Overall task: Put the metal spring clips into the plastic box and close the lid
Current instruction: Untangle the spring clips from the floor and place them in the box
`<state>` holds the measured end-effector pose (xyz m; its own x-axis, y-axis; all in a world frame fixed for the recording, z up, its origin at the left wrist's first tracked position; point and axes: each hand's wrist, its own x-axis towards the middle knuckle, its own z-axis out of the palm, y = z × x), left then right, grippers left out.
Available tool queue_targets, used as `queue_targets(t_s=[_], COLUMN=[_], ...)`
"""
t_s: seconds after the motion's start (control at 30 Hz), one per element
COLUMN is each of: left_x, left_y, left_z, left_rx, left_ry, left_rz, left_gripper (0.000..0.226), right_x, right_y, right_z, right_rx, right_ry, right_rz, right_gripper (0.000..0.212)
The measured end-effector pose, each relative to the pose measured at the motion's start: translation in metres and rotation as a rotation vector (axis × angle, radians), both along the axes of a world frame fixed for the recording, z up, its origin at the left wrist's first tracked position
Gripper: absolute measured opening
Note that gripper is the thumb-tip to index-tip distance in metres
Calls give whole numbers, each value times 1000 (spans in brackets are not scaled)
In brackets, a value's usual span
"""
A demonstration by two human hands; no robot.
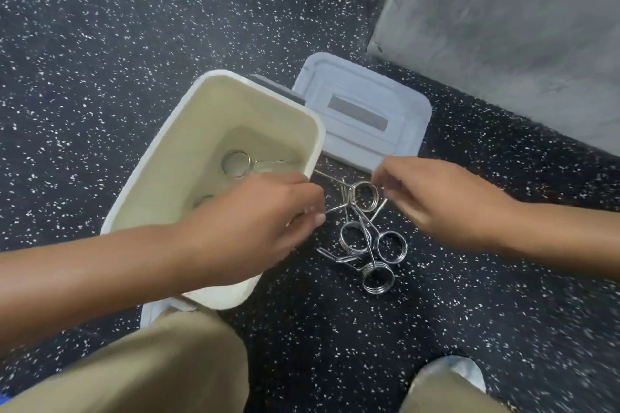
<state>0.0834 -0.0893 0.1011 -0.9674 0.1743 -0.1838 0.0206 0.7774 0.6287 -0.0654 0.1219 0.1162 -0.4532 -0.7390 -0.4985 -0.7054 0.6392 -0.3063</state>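
A coiled, shiny metal spring clip (364, 195) is held up between the two hands, just beside the right-hand rim of the open cream-coloured plastic box (188, 117). The left hand (255, 214) is pinched shut on one straight wire handle of that clip, while the fingers of the right hand (443, 201) are closed lightly at the coil's far side — whether the ring itself or its other handle is gripped cannot be told through the blur. The clip's handles are seen to run roughly left to right, pointing toward the box, so the box opening lies to the left of the clip and the left hand is judged the nearer one for carrying it in. One clip (236, 163) already lies on the box floor. Three more coiled clips (369, 251) are left in a tangled heap on the dark speckled floor (100, 27), below the raised one. The pale grey-blue rectangular lid (362, 111) lies flat behind the box, touching or just beside its far rim — not yet fitted.
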Motion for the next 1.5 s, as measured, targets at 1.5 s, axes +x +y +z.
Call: queue_targets(t_s=[1.5], left_x=[-101], left_y=[86], left_z=[-112], left_rx=[-765], left_ry=[-34], left_rz=[-595], left_gripper=[35], right_x=[135], right_y=[92], right_z=[-113], right_rx=[-425], right_ry=[-1049], right_rz=[-1549], right_gripper=[26])
